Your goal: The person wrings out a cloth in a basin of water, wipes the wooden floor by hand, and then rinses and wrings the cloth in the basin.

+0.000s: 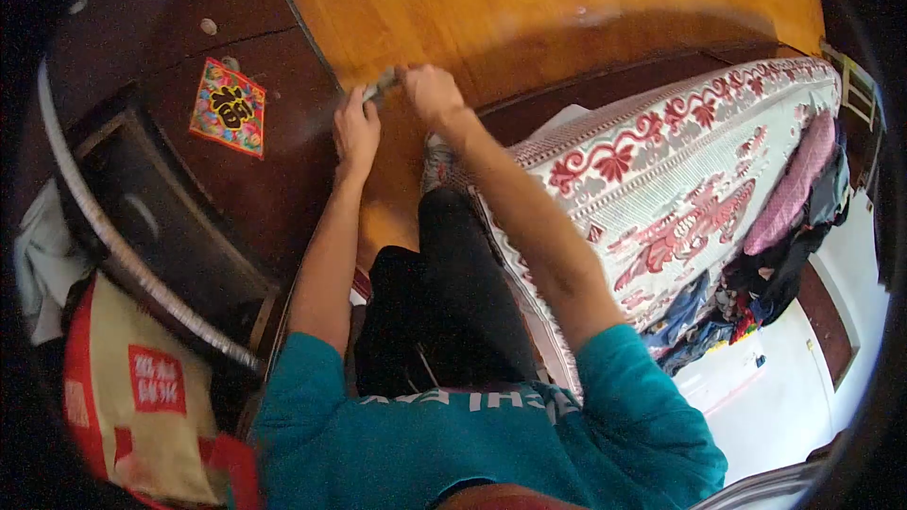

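Note:
Both arms reach out in front of me, hands close together above the floor. Between them is a small greyish item, perhaps cloth, too blurred to name. My left hand has its fingers curled at the item's near left end. On its other end my right hand is closed, with the knuckles toward me. Just below the right hand, part of a grey patterned shoe or sock shows on my foot.
A bed with a red-and-white patterned sheet lies on the right, with piled clothes along its far side. Dark cabinet doors bearing a red diamond decoration stand left. A beige-and-red bag sits lower left. Orange-brown wooden flooring stretches ahead.

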The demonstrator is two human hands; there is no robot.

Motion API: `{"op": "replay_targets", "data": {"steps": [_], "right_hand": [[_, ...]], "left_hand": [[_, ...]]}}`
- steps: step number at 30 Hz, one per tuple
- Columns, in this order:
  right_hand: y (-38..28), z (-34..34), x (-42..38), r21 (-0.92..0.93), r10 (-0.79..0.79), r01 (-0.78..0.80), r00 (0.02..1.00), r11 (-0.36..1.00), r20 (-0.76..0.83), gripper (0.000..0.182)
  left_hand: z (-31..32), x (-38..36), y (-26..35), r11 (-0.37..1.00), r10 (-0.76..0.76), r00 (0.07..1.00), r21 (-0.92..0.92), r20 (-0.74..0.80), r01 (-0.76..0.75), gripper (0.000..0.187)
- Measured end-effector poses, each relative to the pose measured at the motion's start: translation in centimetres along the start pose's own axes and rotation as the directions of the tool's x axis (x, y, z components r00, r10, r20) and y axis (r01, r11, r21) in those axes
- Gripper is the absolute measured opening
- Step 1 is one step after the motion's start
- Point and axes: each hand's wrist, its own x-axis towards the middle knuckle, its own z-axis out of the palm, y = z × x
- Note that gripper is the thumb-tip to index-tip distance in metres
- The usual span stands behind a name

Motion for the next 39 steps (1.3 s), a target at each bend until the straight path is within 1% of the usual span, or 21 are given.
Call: {"op": "replay_targets", "data": {"steps": [2, 4, 8, 10, 11, 13, 16, 17, 18, 19, 20, 21, 23, 26, 28, 30, 33, 35, 36, 38, 39], "right_hand": [[1.7, -0.3, 3.3, -0.08, -0.188, 0.188, 0.982, 0.979, 0.007, 0.032], [4.4, 1.8, 7.7, -0.177, -0.346, 0.323, 0.93, 0.93, -0.121, 0.035], [6.1, 4.5, 14.8, -0.229, -0.388, 0.343, 0.901, 0.911, -0.194, 0.034], [7.3, 7.2, 18.3, -0.5, -0.541, 0.484, 0.84, 0.718, 0.037, 0.031], [7.8, 8.9, 19.4, -0.502, -0.55, 0.492, 0.834, 0.712, 0.038, 0.031], [8.5, 11.1, 21.6, -0.619, -0.491, 0.516, 0.84, 0.592, 0.231, 0.032], [9.9, 16.5, 22.3, -0.475, -0.598, 0.648, 0.752, 0.596, 0.276, 0.035], [10.9, 18.2, 21.6, -0.57, -0.602, 0.642, 0.742, 0.512, 0.296, 0.042], [11.8, 19.1, 21.6, -0.568, -0.602, 0.647, 0.739, 0.509, 0.302, 0.042], [12.9, 20.3, 21.3, -0.624, -0.674, 0.587, 0.728, 0.515, 0.129, 0.045], [13.4, 22.0, 20.3, -0.653, -0.726, 0.535, 0.686, 0.536, -0.034, 0.047], [12.5, 22.1, 20.1, -0.618, -0.687, 0.541, 0.727, 0.571, 0.001, 0.053], [14.0, 25.1, 19.4, -0.518, -0.69, 0.63, 0.717, 0.579, 0.101, 0.051], [15.7, 26.8, 14.3, -0.435, -0.728, 0.788, 0.593, 0.436, 0.344, 0.041], [18.3, 31.1, 12.2, -0.188, -0.634, 0.804, 0.569, 0.565, 0.524, 0.039], [19.0, 33.4, 11.9, 0.028, -0.551, 0.658, 0.605, 0.752, 0.574, 0.04], [19.7, 32.0, 12.6, 0.077, -0.619, 0.669, 0.628, 0.739, 0.472, 0.041], [16.8, 24.2, 13.6, -0.261, -0.766, 0.775, 0.623, 0.576, 0.159, 0.042], [16.8, 23.9, 16.5, -0.251, -0.741, 0.732, 0.667, 0.634, 0.075, 0.044], [15.8, 19.8, 19.8, -0.434, -0.669, 0.635, 0.737, 0.639, 0.094, 0.047], [14.9, 16.4, 20.3, -0.616, -0.606, 0.568, 0.775, 0.546, 0.178, 0.048]], "left_hand": [[1.5, 2.7, -1.5, 0.999, -0.022, 1.0, 0.037, -0.021, 0.023, 0.024], [2.8, 5.6, -2.1, 1.0, 0.011, 0.998, -0.028, -0.065, -0.013, 0.03], [8.1, 10.5, -6.7, 0.997, 0.015, 0.986, 0.081, -0.167, -0.002, 0.036], [10.9, 12.3, -10.4, 0.989, 0.116, 0.99, 0.101, -0.084, -0.107, 0.038], [12.1, 12.6, -12.2, 0.989, 0.111, 0.989, 0.106, -0.094, -0.101, 0.038], [14.7, 13.5, -16.7, 0.942, 0.272, 0.962, 0.204, -0.004, -0.266, 0.045], [18.5, 11.9, -21.3, 0.822, 0.359, 0.905, 0.382, 0.228, -0.423, 0.054], [19.9, 10.7, -22.4, 0.828, 0.345, 0.908, 0.379, 0.238, -0.413, 0.054], [20.3, 10.2, -21.8, 0.878, 0.347, 0.93, 0.305, 0.125, -0.368, 0.056], [21.0, 9.6, -21.5, 0.92, 0.331, 0.944, 0.22, 0.013, -0.325, 0.058], [21.3, 8.3, -21.3, 0.929, 0.301, 0.953, 0.214, 0.031, -0.301, 0.058], [21.2, 7.4, -21.6, 0.934, 0.307, 0.952, 0.19, 0.001, -0.301, 0.059], [22.2, 5.3, -20.6, 0.94, 0.31, 0.95, 0.163, -0.047, -0.299, 0.061], [26.0, -2.9, -22.2, 0.915, 0.212, 0.971, 0.327, 0.111, -0.237, 0.058], [26.5, -7.3, -22.0, 0.931, 0.194, 0.96, 0.269, 0.204, -0.246, 0.053], [25.2, -9.7, -19.9, 0.958, 0.184, 0.954, 0.173, 0.238, -0.228, 0.05], [25.3, -8.1, -19.3, 0.977, 0.181, 0.965, 0.079, 0.188, -0.198, 0.045], [23.7, -2.9, -18.8, 0.937, 0.258, 0.964, 0.23, 0.061, -0.265, 0.044], [24.3, 0.5, -19.2, 0.94, 0.291, 0.956, 0.196, -0.039, -0.278, 0.046], [24.8, 7.3, -18.7, 0.937, 0.328, 0.931, 0.179, -0.159, -0.299, 0.049], [24.4, 10.2, -17.7, 0.93, 0.347, 0.921, 0.192, -0.177, -0.313, 0.05]]}}
